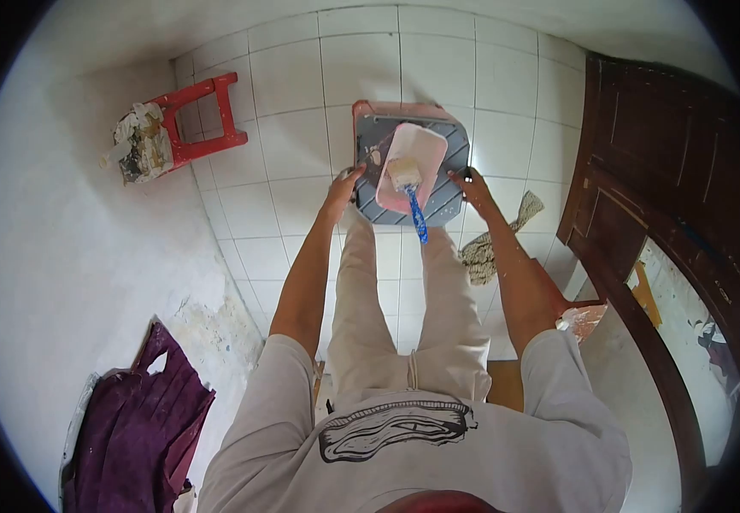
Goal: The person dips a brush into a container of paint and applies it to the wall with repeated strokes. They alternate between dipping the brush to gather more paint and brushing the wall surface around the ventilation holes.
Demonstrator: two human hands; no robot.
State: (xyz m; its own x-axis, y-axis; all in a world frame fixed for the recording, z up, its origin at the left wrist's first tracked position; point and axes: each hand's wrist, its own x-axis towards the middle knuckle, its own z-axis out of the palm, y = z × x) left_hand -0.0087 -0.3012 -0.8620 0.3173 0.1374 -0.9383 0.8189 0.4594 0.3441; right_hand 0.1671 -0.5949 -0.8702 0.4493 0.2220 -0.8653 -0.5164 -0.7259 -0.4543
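Observation:
Both hands grip a dark grey, ribbed square top with a reddish edge, which looks like a stool seat (451, 203). My left hand (342, 192) is closed on its left side, and my right hand (475, 190) on its right side. On the grey surface rests a pink and white tray (429, 147). A wide paintbrush (405, 174) lies in the tray, its pale bristles inside and its blue handle sticking out over the near edge. The undersides of my fingers are hidden.
A red stool (229, 111) with a paint-stained cloth (143, 145) stands at the left wall. A patterned rag (479, 256) lies on the tiled floor (289, 77) at the right. Purple cloth (131, 427) is at lower left, a dark wooden door (643, 145) at right.

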